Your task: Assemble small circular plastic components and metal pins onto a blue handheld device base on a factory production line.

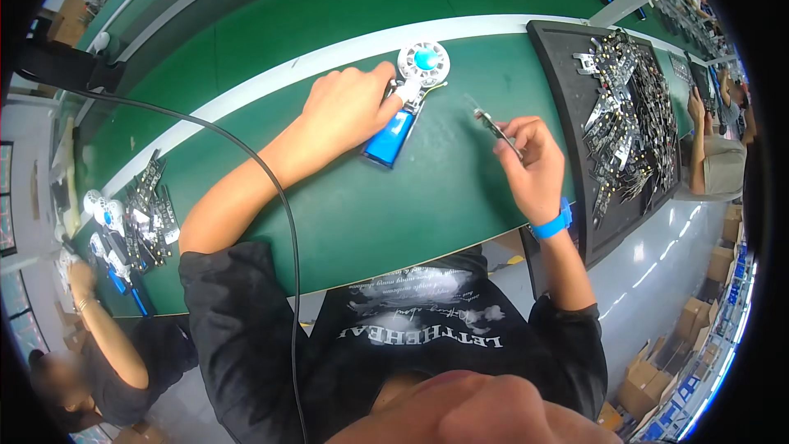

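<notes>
The left hand [349,103] pinched a blue-handled fan [424,64] at its neck. The right hand [532,160] gripped a slim circuit board [501,133].

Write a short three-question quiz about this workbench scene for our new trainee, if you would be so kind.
1. Multiple choice: what does the right hand hold?
A) a cup
B) a thin strip-like part
C) a roll of tape

2. True or false: the left hand touches the blue-handled fan.

3. Fill in: a heap of strips lies in the black tray on the person's ____ side.

Key: 1. B; 2. True; 3. right
</notes>
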`<state>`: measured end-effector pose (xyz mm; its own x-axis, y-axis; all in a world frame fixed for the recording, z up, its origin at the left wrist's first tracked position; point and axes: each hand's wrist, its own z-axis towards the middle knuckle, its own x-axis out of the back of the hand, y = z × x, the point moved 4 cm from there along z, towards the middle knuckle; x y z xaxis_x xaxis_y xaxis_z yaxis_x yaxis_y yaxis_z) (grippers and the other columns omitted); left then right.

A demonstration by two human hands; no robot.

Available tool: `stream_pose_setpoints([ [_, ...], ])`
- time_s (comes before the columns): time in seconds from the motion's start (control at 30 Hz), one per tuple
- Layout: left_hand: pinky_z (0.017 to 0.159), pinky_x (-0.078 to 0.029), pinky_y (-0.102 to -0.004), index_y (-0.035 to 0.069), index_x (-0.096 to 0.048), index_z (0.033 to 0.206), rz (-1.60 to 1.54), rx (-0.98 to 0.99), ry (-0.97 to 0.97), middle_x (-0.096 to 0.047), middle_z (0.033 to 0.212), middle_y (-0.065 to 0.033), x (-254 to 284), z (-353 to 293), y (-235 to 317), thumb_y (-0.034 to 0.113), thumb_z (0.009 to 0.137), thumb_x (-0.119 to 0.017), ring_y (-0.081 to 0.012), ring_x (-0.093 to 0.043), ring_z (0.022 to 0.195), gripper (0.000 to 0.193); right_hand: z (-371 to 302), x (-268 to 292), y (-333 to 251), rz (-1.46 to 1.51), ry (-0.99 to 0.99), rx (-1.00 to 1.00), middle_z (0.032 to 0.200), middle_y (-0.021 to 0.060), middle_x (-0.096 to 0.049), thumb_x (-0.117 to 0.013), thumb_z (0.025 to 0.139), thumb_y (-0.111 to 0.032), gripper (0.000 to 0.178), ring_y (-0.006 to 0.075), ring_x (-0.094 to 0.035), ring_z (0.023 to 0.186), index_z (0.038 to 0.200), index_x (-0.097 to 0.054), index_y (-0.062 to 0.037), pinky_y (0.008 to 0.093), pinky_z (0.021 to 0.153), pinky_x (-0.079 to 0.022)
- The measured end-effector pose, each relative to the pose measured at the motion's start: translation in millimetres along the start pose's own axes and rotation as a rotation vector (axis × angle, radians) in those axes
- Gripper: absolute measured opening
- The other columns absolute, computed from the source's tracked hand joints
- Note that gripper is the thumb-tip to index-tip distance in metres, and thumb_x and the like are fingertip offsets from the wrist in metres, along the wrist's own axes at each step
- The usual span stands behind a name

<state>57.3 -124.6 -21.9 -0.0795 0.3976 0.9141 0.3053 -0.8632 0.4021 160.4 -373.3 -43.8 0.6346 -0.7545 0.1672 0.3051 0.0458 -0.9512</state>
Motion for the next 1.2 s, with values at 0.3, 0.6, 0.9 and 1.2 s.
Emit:
stream_pose_setpoints([
  [0.3,0.071,-0.057,-0.0346,0.003,-0.074,0.102,-0.391,-0.54,0.336,-0.073,0.093,-0.0089,-9.6,-1.1,-4.5,0.003,0.084,-0.074,-0.0248,-0.07,0.075,0.017,-18.3,-15.5,8.8,-0.189,-0.016,-0.107,0.108,0.0079,-0.052,-0.05,0.094,0.014,0.024,0.0173,-0.064,0.094,0.114,-0.05,0.0,0.0284,0.078,-0.055],
  [0.6,0.065,-0.056,-0.0296,0.002,-0.074,0.101,-0.45,-0.55,0.375,-0.072,0.091,-0.0089,-19.2,-7.3,-4.7,0.0,0.083,-0.076,-0.0206,-0.069,0.074,0.019,21.8,-67.1,12.8,0.012,-0.113,-0.085,0.122,0.0104,-0.049,-0.043,0.094,0.015,0.048,0.0135,-0.059,0.085,0.14,-0.048,0.0006,0.0278,0.072,-0.052],
  [0.9,0.058,-0.054,-0.0305,0.006,-0.074,0.092,-0.301,-0.538,0.544,-0.07,0.079,-0.005,-12.9,-16.3,8.0,0.006,0.077,-0.08,-0.0192,-0.068,0.068,0.016,9.5,-82.4,1.1,-0.286,-0.119,0.165,0.129,0.0171,-0.048,-0.044,0.09,0.016,0.06,0.0175,-0.058,0.082,0.148,-0.048,-0.0007,0.0302,0.075,-0.052],
  [1.2,0.052,-0.052,-0.0327,0.013,-0.072,0.084,-0.054,-0.554,0.61,-0.068,0.077,0.0001,-6.1,-27.2,18.9,0.013,0.072,-0.081,-0.0187,-0.066,0.069,0.014,5.9,-82.4,-7.7,-0.428,-0.151,0.216,0.131,0.0204,-0.048,-0.047,0.088,0.016,0.063,0.0224,-0.059,0.085,0.149,-0.049,-0.0031,0.033,0.078,-0.052],
])
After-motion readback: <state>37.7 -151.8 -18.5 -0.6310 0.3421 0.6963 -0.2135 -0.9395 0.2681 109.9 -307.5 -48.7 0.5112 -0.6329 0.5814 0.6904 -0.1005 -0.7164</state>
